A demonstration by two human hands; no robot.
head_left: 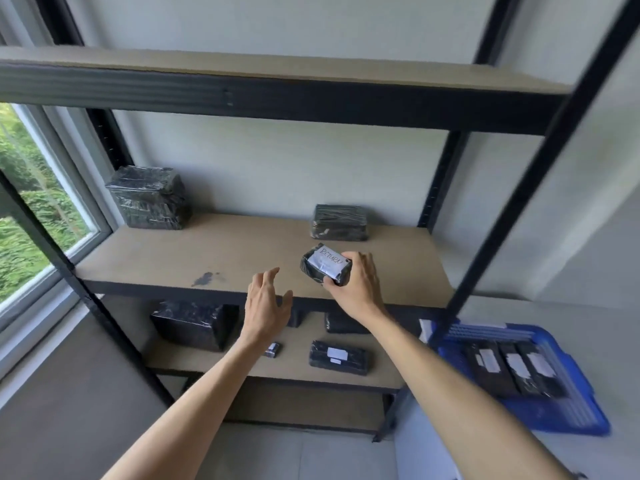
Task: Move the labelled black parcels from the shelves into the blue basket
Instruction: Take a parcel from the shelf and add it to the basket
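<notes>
My right hand (356,285) grips a small black parcel (323,265) with a white label reading RETURN, held just above the front of the middle shelf (214,258). My left hand (266,301) hovers open to its left, holding nothing. Two unlabelled black parcels stand at the back of that shelf, a tall one (150,197) at the left and a flat one (339,222) at the right. On the lower shelf lie a labelled black parcel (339,356), a big black parcel (192,325) and smaller ones partly hidden by my arms. The blue basket (568,407) on the floor at right holds three labelled parcels.
The black metal rack has an upright post (519,202) between the shelves and the basket. A top shelf (277,74) spans overhead. A window (38,202) is at the left and a grey floor below.
</notes>
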